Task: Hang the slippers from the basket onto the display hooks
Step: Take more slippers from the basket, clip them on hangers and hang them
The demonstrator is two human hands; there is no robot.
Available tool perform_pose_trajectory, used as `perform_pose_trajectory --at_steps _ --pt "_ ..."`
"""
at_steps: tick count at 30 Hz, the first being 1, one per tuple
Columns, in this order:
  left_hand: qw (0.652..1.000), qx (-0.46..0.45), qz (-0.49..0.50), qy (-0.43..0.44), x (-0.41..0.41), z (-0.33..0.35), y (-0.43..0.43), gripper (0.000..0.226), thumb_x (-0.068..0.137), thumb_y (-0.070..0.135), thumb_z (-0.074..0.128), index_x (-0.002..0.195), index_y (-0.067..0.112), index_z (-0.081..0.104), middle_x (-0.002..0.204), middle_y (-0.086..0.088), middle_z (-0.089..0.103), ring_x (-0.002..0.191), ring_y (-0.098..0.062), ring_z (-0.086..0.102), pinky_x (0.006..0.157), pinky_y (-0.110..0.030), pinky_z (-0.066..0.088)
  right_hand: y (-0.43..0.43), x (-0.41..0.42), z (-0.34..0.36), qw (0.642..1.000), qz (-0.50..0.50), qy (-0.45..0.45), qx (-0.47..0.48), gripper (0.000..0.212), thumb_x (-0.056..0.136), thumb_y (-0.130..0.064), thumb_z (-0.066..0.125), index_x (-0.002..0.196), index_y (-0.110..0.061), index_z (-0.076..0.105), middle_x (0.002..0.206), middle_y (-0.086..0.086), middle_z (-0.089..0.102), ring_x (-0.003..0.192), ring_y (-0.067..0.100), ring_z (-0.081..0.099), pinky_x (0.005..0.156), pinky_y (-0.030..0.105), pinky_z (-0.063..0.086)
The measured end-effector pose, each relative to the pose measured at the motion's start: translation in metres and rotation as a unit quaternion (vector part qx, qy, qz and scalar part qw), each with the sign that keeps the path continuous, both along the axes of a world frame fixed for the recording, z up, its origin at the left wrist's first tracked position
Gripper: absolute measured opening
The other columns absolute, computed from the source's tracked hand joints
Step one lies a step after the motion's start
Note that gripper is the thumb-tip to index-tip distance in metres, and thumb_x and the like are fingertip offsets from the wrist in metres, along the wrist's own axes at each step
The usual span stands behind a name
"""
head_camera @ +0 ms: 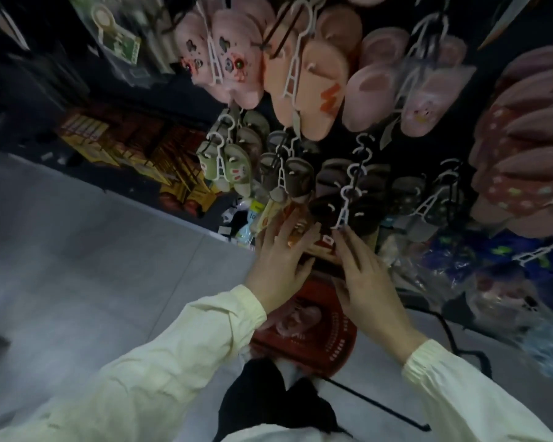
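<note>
Just above the red basket (332, 355), left hand (281, 263) and right hand (366, 285) reach with straight fingers (351, 250), grips apart, at hanging dark slippers (326, 212).

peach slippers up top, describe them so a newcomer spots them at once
On the dark display wall, look along the top row. The peach pair hangs between a charm-studded pink pair and a paler pink pair; it alone bears an orange zigzag.

Count: hands 2, left hand (278, 260) and right hand (364, 279). Red basket (342, 349) 1; pink slipper (296, 317) seen inside, 1. Front hanging pairs, upper row 3: charm pair (227, 59), peach pair (313, 84), lilac pair (406, 87). Lower row 4: green pair (224, 164), grey pair (288, 173), brown pair (342, 202), dark pair (428, 199). Stacks behind: not countable.
</note>
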State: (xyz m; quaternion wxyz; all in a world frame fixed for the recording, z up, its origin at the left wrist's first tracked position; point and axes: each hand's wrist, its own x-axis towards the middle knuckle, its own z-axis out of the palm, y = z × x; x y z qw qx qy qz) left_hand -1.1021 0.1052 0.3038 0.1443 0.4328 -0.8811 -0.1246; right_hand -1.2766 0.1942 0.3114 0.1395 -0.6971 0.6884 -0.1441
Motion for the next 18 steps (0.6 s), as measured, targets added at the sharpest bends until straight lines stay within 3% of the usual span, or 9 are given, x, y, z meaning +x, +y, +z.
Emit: perform_pose_trajectory --at_steps 6,8,11,14,18 --pt "0.989 0.12 0.048 -0.071 0.04 -0.046 0.005 0.064 0.094 0.03 0.059 0.153 0.03 0.034 0.158 -0.016 0.028 0.142 -0.044 0.027 0.106 -0.062 0.033 0.014 0.007 -0.053 0.997 0.005 -0.018 0.074 0.084 0.09 -0.014 0.066 0.158 -0.015 0.017 0.163 0.011 0.019 0.146 0.031 0.029 0.112 0.049 0.038" --pt "0.979 0.164 0.074 -0.092 0.055 -0.065 0.007 0.059 0.096 0.038 0.055 0.152 0.028 0.038 0.159 -0.016 0.029 0.141 -0.043 0.03 0.105 -0.061 0.037 0.018 0.013 -0.072 0.995 -0.005 -0.03 0.096 0.082 0.088 -0.014 0.067 0.156 -0.014 0.022 0.161 0.011 0.023 0.144 0.031 0.033 0.109 0.049 0.041" --pt "0.965 0.212 0.101 -0.112 0.076 -0.1 0.013 0.065 0.092 0.055 0.033 0.148 0.025 0.045 0.156 -0.016 0.035 0.136 -0.044 0.038 0.101 -0.06 0.041 0.023 0.02 -0.108 0.989 -0.012 -0.042 0.138 0.079 0.087 -0.012 0.067 0.155 -0.012 0.026 0.159 0.013 0.027 0.142 0.032 0.035 0.107 0.052 0.042" --pt "0.954 0.25 0.123 -0.109 0.098 -0.139 0.021 0.056 0.092 0.035 0.058 0.145 0.021 0.048 0.148 -0.018 0.044 0.125 -0.046 0.047 0.091 -0.061 0.05 0.026 0.028 -0.143 0.983 -0.015 -0.045 0.177 0.081 0.086 -0.011 0.066 0.155 -0.013 0.024 0.159 0.013 0.026 0.142 0.032 0.034 0.109 0.051 0.042" --pt "0.937 0.291 0.147 -0.127 0.119 -0.196 0.024 0.066 0.096 0.027 0.061 0.155 0.029 0.03 0.16 -0.01 0.027 0.14 -0.037 0.031 0.109 -0.054 0.035 0.022 0.037 -0.191 0.974 -0.032 -0.064 0.215 0.087 0.081 -0.006 0.071 0.155 -0.013 0.025 0.158 0.013 0.029 0.139 0.034 0.039 0.109 0.05 0.043"
